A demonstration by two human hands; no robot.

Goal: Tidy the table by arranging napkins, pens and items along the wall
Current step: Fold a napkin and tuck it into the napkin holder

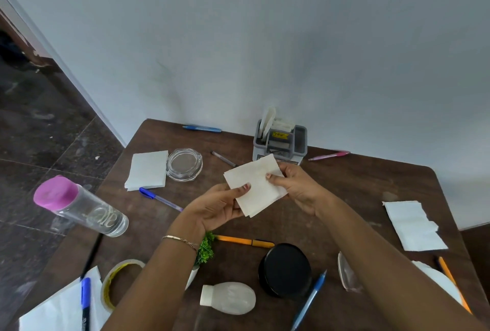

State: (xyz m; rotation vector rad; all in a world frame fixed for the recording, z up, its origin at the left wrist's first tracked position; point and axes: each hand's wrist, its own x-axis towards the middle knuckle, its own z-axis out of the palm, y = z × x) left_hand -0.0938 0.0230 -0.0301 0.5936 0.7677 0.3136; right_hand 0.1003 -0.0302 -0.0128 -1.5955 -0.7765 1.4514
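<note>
Above the middle of the brown table point(344, 179), both hands hold one folded white napkin point(256, 184). My left hand point(217, 206) pinches its lower left edge and my right hand point(294, 184) pinches its right side. A grey holder point(281, 142) with napkins in it stands at the wall. More napkins lie at the left point(147, 170) and at the right point(413, 224). Pens lie scattered: a blue one point(201, 128) and a pink one point(328, 155) by the wall, a dark one point(224, 158), a blue one point(160, 199), an orange one point(244, 241), a blue one point(309, 301).
A glass ashtray point(184, 164), a clear bottle with a pink cap point(79, 206), a tape roll point(116, 283), a small green plant point(205, 248), a black round lid point(285, 268), a white squeeze bottle point(228, 297), a blue marker point(85, 301) on paper and an orange pencil point(453, 283) crowd the table.
</note>
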